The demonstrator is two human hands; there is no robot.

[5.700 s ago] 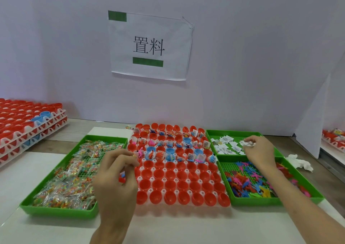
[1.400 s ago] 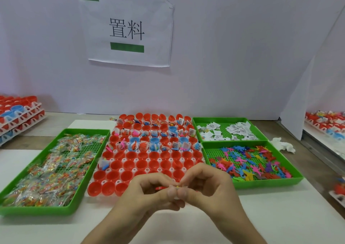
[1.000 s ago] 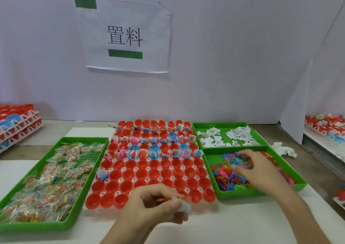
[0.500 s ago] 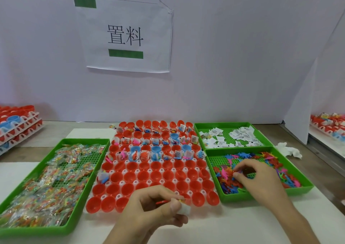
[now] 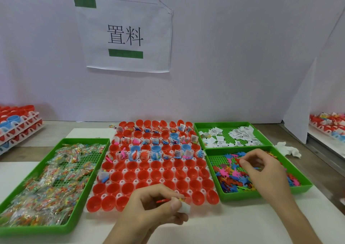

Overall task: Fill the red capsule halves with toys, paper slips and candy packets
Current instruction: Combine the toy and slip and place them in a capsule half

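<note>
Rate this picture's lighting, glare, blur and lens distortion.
Head view: light even and soft, shadows faint; clear candy packets in the left green plastic tray show small glints; the printed white paper sign reads sharp; the left hand, pinching a small white paper slip, and the right hand look slightly soft; the wide lens tilts the white partition panel at right.

I see a pale wall [image 5: 233, 66] at 12 o'clock bearing a paper sign [image 5: 128, 19]; a white table [image 5: 233, 225] lies below, evenly lit.
</note>
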